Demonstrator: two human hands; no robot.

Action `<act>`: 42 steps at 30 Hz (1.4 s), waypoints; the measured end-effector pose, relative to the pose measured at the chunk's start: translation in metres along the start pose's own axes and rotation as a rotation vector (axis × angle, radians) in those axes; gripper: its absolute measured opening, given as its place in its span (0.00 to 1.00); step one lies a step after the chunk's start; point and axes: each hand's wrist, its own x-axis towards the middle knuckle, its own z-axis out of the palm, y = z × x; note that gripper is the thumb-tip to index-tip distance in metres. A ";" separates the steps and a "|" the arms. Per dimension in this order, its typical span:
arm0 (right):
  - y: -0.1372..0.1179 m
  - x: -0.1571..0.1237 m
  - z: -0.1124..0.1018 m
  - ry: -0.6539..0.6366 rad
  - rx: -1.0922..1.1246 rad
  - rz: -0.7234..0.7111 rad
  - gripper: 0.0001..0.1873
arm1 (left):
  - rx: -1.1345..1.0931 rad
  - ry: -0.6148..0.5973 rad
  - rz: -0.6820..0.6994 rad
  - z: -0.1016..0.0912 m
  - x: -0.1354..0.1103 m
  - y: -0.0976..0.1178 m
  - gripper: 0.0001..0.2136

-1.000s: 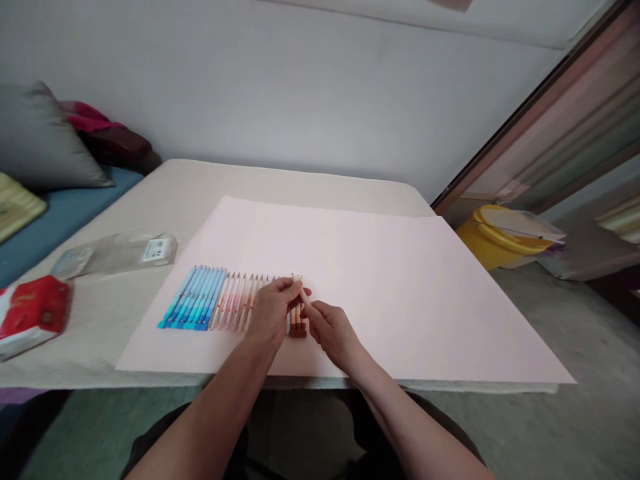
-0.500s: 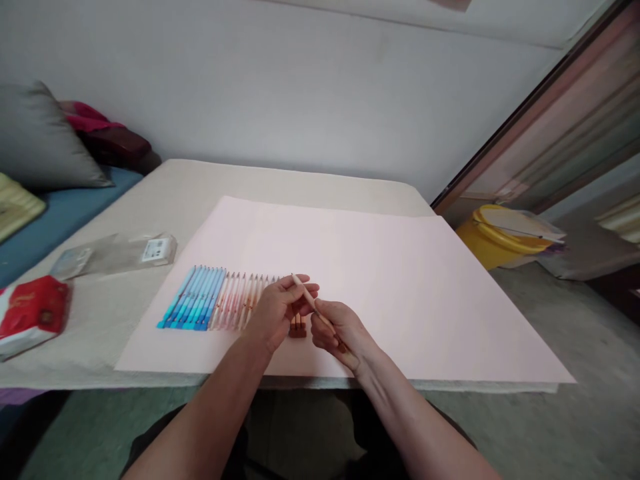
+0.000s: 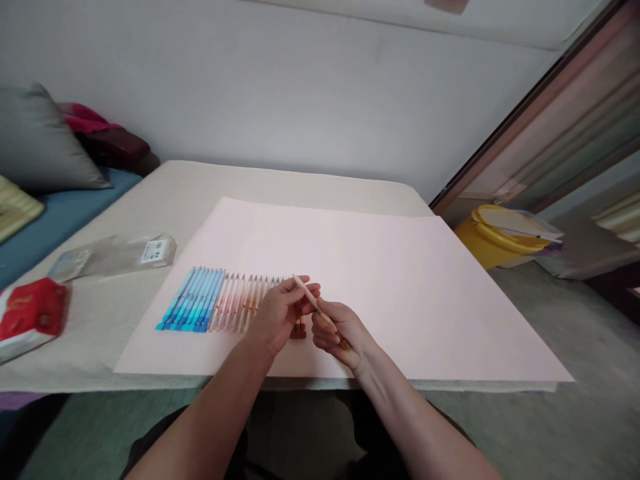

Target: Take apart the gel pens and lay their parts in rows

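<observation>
The right fingers (image 3: 326, 328) are curled shut around the lower half of a pencil (image 3: 301, 286). The left thumb and forefinger (image 3: 308, 294) pinch it lightly near its tip. The pencil is held slanted in the air, just above the right end of the row of pencils (image 3: 210, 308) lying on the pink sheet (image 3: 410, 280).

Judging from this, the right hand (image 3: 340, 335) should bear the weight and the left hand (image 3: 276, 313) should only steady the tip. The shaft should stay clear of the row so that no neighbouring pencil gets nudged out of line.

A second ago the pencil was low, at the end of the row, and nearly parallel to the others. Now it is lifted and tilted, and the right hand has drawn back towards the body. In the last half second almost nothing has shifted.
</observation>
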 end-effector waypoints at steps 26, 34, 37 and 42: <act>-0.028 -0.010 -0.016 0.130 0.056 -0.183 0.11 | 0.029 0.225 -0.221 0.012 -0.015 -0.040 0.11; -0.012 -0.008 -0.007 -0.009 -0.043 -0.043 0.21 | -0.103 0.074 0.011 0.008 -0.007 -0.016 0.10; -0.009 -0.008 -0.002 -0.013 -0.100 -0.031 0.17 | -0.074 0.038 0.047 0.007 -0.006 -0.012 0.09; -0.005 -0.006 0.003 0.023 -0.175 -0.051 0.17 | 0.029 0.062 0.089 0.006 -0.008 -0.011 0.09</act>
